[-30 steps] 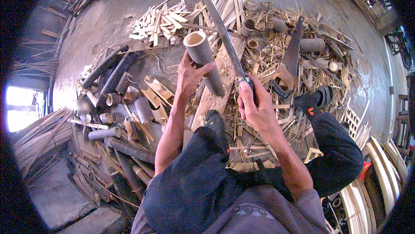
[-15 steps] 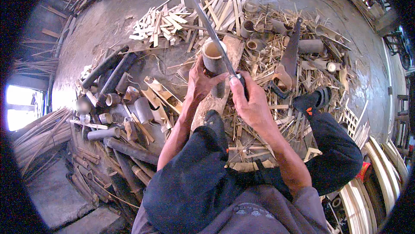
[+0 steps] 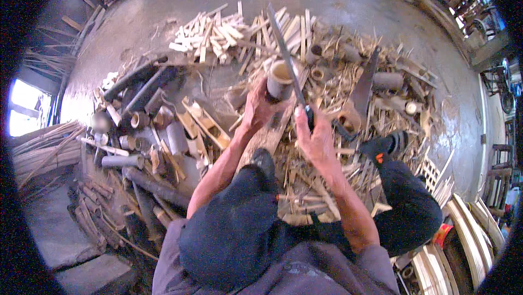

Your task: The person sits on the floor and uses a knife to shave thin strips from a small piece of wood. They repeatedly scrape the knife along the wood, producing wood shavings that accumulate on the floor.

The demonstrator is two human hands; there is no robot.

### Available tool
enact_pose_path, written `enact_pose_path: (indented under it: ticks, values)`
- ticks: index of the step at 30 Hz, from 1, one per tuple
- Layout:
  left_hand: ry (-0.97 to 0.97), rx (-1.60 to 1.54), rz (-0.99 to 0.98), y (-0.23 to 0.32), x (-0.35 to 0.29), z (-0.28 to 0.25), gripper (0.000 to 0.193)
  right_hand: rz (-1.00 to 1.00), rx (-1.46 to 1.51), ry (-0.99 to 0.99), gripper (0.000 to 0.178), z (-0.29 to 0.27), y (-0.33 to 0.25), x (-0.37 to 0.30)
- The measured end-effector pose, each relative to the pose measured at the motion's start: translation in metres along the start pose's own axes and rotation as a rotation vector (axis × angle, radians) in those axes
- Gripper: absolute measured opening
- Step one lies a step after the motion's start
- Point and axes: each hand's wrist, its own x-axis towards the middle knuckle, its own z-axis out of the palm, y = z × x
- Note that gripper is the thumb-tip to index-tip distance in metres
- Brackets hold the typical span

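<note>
Fingers of my left hand wrap round a short, hollow bamboo tube, its pale open rim facing up and slightly tilted. My right hand grips a long knife by its dark handle. The knife's blade points away from me and crosses the right side of the tube's rim; whether the edge touches it, I cannot tell. Beneath my hands, a thick wooden plank runs away from me between my feet. To the right lies a handsaw among bamboo shavings.
Split pale bamboo sticks are heaped at the far side. Dark bamboo poles and cut tubes lie to the left. More tubes rest among shavings at right. Curved bamboo strips stand in bundles at lower right.
The tube and my left hand have shifted right relative to the plank, and the tube leans more. My right hand and the knife have moved right too. The whole view has shifted slightly.
</note>
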Motion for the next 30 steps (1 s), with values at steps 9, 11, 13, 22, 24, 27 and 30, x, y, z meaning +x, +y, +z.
enact_pose_path:
  ticks: [9, 11, 13, 22, 24, 27, 30]
  values:
    - [-0.115, -0.012, 0.296, -0.034, 0.013, 0.015, 0.122, -0.007, -0.069, 0.046, 0.038, -0.001, 0.041, -0.001]
    - [0.011, 0.113, 0.305, -0.082, 0.002, 0.024, 0.119, 0.09, -0.008, 0.02, 0.036, 0.008, 0.035, 0.001]
    - [-0.11, 0.04, -0.062, -0.065, 0.004, 0.027, 0.099, 0.022, 0.006, 0.07, 0.034, 0.004, 0.024, 0.0]
    - [0.023, -0.324, -0.128, -0.047, 0.0, -0.007, 0.058, 0.115, -0.104, -0.028, 0.025, -0.005, 0.057, 0.016]
    - [0.191, 0.054, 0.193, -0.007, 0.016, -0.002, 0.05, 0.083, -0.111, 0.062, 0.028, -0.012, 0.074, 0.031]
    - [0.201, 0.442, 0.666, 0.029, 0.052, -0.003, 0.037, 0.009, -0.164, 0.038, 0.039, -0.018, 0.082, 0.054]
    - [0.026, 0.397, 0.723, 0.028, 0.081, 0.009, 0.028, -0.027, -0.406, 0.131, 0.044, -0.02, 0.102, 0.069]
